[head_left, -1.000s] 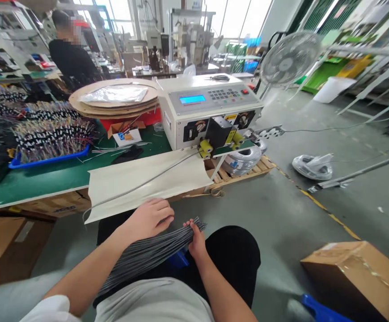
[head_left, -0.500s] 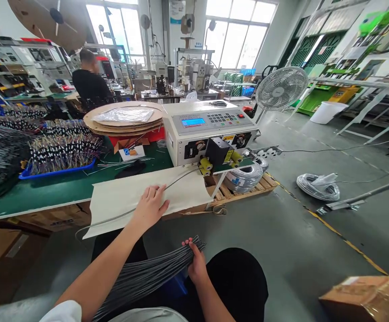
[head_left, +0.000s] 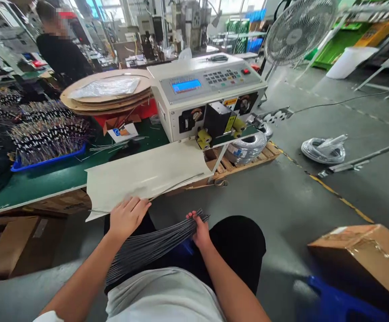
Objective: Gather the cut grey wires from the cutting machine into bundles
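Observation:
A bundle of grey cut wires (head_left: 154, 245) lies across my lap. My right hand (head_left: 199, 229) is closed round its far end. My left hand (head_left: 126, 215) rests at the near edge of a white sheet (head_left: 141, 174) that slopes down from the table, its fingers curled on one loose grey wire (head_left: 177, 184) lying on the sheet. The white wire-cutting machine (head_left: 201, 96) stands on the green table (head_left: 47, 179) just behind the sheet, with its blue display lit.
A blue tray of cut wires (head_left: 47, 134) and stacked cardboard discs (head_left: 105, 94) sit on the table. Another person (head_left: 58, 47) stands at the back left. A fan (head_left: 297, 31), wire coils (head_left: 323, 150), a pallet (head_left: 244, 163) and a cardboard box (head_left: 365, 252) surround me.
My left hand reached up onto the white sheet, then drew back to its near edge with one wire, which has come free of the machine. The right hand kept hold of the bundle.

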`<state>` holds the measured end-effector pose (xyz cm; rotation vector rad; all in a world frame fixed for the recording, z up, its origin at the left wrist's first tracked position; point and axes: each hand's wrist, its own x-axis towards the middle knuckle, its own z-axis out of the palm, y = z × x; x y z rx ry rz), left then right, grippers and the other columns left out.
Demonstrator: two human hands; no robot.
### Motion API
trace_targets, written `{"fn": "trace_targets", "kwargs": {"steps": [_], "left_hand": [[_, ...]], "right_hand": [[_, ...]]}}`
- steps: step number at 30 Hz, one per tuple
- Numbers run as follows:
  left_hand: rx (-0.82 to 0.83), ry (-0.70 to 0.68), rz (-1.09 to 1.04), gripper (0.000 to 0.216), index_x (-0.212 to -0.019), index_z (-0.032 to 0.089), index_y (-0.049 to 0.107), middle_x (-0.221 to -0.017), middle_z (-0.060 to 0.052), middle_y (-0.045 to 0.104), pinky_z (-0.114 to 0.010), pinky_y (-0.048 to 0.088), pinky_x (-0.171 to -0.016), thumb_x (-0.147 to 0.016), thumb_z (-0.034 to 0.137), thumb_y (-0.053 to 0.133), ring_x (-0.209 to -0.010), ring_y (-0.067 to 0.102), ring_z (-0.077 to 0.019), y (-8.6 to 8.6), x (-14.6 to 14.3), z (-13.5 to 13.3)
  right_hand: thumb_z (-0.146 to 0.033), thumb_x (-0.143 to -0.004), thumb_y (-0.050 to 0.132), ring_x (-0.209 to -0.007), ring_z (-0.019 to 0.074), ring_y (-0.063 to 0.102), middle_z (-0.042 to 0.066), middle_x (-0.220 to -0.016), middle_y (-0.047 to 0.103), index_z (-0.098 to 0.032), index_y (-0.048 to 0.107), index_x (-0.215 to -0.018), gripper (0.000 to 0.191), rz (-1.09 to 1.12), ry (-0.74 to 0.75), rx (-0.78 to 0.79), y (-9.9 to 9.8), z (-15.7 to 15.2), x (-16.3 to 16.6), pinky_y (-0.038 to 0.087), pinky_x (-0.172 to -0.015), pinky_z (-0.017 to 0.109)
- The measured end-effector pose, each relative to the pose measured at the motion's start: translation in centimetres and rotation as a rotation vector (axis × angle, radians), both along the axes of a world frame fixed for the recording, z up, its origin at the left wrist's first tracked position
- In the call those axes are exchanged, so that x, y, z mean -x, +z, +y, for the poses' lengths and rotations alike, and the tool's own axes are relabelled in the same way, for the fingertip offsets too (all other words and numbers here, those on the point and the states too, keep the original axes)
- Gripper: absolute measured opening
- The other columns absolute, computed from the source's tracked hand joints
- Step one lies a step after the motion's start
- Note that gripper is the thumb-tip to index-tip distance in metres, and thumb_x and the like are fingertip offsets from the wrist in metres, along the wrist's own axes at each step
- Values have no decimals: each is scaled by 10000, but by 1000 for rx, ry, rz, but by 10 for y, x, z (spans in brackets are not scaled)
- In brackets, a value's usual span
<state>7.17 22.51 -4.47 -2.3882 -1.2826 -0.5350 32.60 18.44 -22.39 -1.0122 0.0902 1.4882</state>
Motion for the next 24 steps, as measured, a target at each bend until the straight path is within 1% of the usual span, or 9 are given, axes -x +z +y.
{"fn": "trace_targets", "kwargs": {"steps": [2, 4, 6, 9, 11, 13, 15, 18, 24], "left_hand": [[-25, -84, 21, 90, -984, 224, 626, -733, 15, 643, -289, 382, -625, -922, 289, 634, -684, 594, -130, -8, 7, -18], [26, -108, 60, 80, -967, 224, 633, -723, 20, 639, -296, 379, -629, -917, 285, 640, -687, 592, -130, -20, 9, -37], [115, -92, 102, 73, -950, 230, 644, -716, 23, 630, -302, 373, -627, -929, 297, 621, -689, 587, -130, -35, 8, -55], [252, -47, 118, 127, -936, 241, 663, -728, 17, 631, -305, 373, -642, -962, 317, 564, -707, 587, -131, -61, 3, -75], [330, -36, 108, 171, -929, 246, 671, -742, 13, 635, -302, 377, -661, -978, 331, 531, -725, 589, -132, -75, -3, -84], [392, -36, 107, 208, -915, 247, 673, -751, 10, 635, -300, 377, -672, -989, 349, 508, -735, 586, -132, -85, -8, -88], [438, -21, 115, 238, -894, 247, 670, -757, 6, 630, -301, 372, -677, -996, 363, 489, -740, 580, -135, -90, -13, -88], [496, 18, 123, 261, -891, 251, 672, -774, -7, 628, -303, 366, -685, -1003, 367, 467, -761, 575, -145, -90, -15, -85], [531, 20, 150, 251, -1012, 253, 684, -846, -38, 659, -323, 387, -734, -990, 365, 461, -873, 592, -207, -79, -5, -90]], "right_hand": [[-252, -581, 869, -763, 198, 721, 28, -782, 756, -183, 701, -860, 334, 6, -9, 9, 2, 0, 2, 581, -730, 324], [-244, -592, 855, -752, 197, 719, 21, -767, 752, -190, 697, -852, 309, 19, -15, 10, 4, 0, 4, 582, -717, 326], [-234, -611, 839, -746, 195, 718, 14, -766, 752, -198, 691, -836, 273, 29, -16, -1, 6, 0, 5, 584, -718, 330], [-216, -642, 813, -780, 195, 724, 25, -839, 772, -199, 686, -848, 242, 31, 4, -22, 7, 0, 6, 584, -748, 333], [-204, -658, 795, -796, 194, 726, 29, -875, 777, -198, 686, -869, 237, 34, 17, -24, 6, -1, 6, 583, -753, 331], [-193, -667, 784, -791, 189, 725, 22, -864, 774, -197, 685, -876, 232, 47, 24, -26, 6, -2, 4, 583, -755, 327], [-191, -675, 784, -794, 183, 723, 14, -844, 767, -196, 685, -883, 231, 74, 35, -42, 5, -2, 3, 583, -774, 325], [-218, -692, 794, -807, 178, 720, 2, -812, 748, -196, 683, -902, 238, 112, 52, -87, 6, -1, 2, 580, -792, 318], [-294, -710, 817, -720, 164, 695, -34, -694, 678, -199, 653, -859, 241, 80, -11, -95, 13, -5, 11, 568, -680, 290]]}}
